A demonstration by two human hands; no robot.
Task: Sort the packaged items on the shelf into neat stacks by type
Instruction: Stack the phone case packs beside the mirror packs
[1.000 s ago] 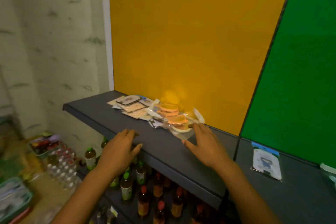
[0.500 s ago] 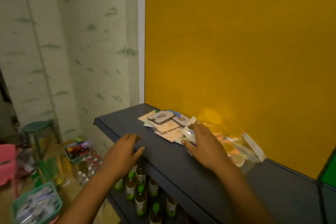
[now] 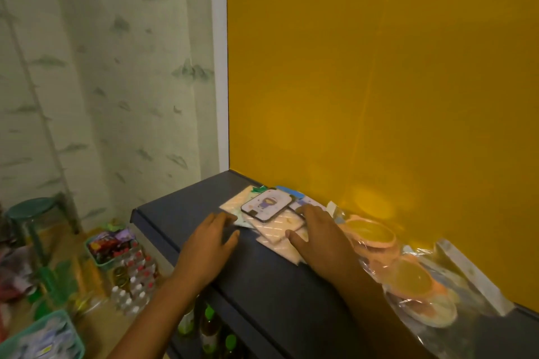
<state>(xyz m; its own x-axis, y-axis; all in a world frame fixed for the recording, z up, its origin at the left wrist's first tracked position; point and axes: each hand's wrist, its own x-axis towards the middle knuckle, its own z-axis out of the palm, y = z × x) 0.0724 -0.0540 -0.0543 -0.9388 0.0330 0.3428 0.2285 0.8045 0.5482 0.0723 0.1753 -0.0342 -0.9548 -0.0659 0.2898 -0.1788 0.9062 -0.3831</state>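
Note:
A loose pile of flat packets lies on the dark grey shelf [image 3: 262, 280] near its left end, against the yellow back panel. On top is a dark-rimmed card packet [image 3: 267, 205] with a small cartoon figure; pale striped packets [image 3: 281, 227] spread beneath it. To the right lie clear bags of round orange and cream discs [image 3: 379, 239]. My left hand [image 3: 208, 248] rests flat on the shelf, fingertips touching the pile's left edge. My right hand [image 3: 316, 234] lies on the pile's right side, fingers spread over the packets.
Below the shelf stand bottles with green caps [image 3: 210, 326] on a lower shelf. On the floor at the left are a green basket of sweets [image 3: 109, 245], small bottles, another green basket [image 3: 43, 338] and a green stool [image 3: 30, 210]. Patterned wallpaper covers the left wall.
The view has swung left and closer. Both hands have moved forward onto the flat packet pile; my right hand has left the bags of discs and now covers the pile's right side.

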